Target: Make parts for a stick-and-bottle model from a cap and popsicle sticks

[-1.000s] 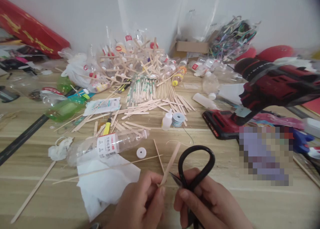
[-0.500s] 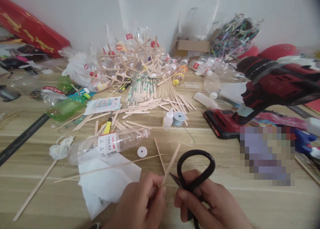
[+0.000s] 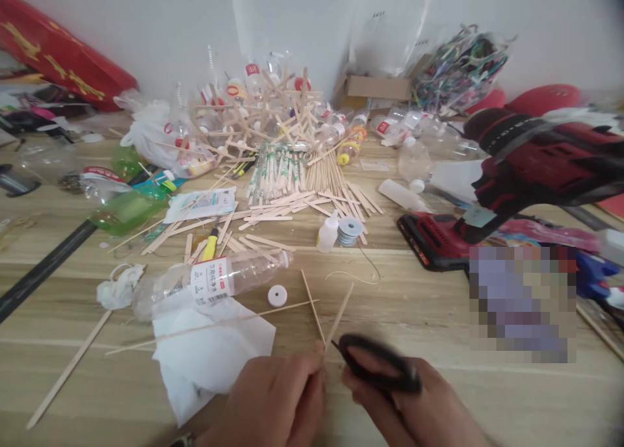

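My left hand (image 3: 285,395) pinches the lower end of a flat wooden craft stick (image 3: 340,312), which points up and away from me. My right hand (image 3: 402,405) is wrapped round a pair of black-handled scissors (image 3: 377,362). The scissors are blurred by motion, and their dark tip is close to the stick beside my left fingertips; whether they touch I cannot tell. Just past my left fingers another thin wooden stick (image 3: 312,307) lies on the table. A long thin skewer (image 3: 209,327) crosses a white paper sheet (image 3: 214,356) to the left.
A clear plastic bottle (image 3: 209,281) lies behind the paper, near a white cap (image 3: 277,295). Beyond are a small glue bottle (image 3: 327,232), a wire spool (image 3: 350,230) and a pile of craft sticks (image 3: 283,206). A red cordless drill (image 3: 536,167) stands at the right.
My right hand has turned, tipping the scissors' handle loop down and flatter. The craft stick in my left hand has rotated, so its narrow edge shows more.
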`<state>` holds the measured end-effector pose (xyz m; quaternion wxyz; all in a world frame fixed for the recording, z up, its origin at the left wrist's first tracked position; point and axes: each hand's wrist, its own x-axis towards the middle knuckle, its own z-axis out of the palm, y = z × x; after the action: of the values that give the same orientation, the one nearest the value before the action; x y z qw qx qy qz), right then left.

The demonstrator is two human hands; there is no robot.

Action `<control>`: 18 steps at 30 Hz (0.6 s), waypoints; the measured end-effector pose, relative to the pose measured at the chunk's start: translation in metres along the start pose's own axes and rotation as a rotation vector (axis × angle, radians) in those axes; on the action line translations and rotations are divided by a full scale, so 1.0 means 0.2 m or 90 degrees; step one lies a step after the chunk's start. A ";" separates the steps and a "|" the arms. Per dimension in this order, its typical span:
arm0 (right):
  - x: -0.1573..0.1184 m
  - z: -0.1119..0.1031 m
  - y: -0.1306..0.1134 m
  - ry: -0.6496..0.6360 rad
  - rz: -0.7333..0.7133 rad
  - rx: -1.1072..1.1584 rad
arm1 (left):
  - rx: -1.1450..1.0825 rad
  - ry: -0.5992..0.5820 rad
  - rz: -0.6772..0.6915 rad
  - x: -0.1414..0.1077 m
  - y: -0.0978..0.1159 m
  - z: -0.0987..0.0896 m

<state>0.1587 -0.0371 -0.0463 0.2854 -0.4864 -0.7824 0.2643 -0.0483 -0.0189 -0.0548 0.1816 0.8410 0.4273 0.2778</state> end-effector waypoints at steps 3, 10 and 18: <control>0.00 -0.02 0.01 -0.021 -0.009 0.025 | -0.001 0.017 0.050 0.02 -0.01 0.00; 0.02 0.04 0.00 -0.151 0.386 0.652 | 0.011 0.070 0.086 0.02 0.02 0.00; 0.03 -0.03 -0.05 -0.035 0.116 0.123 | -0.718 -0.208 -0.406 0.07 0.02 0.00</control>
<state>0.1550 -0.0351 -0.0350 0.2842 -0.5180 -0.7133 0.3769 -0.0386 -0.0101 -0.0482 0.7290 0.4811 0.4113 0.2607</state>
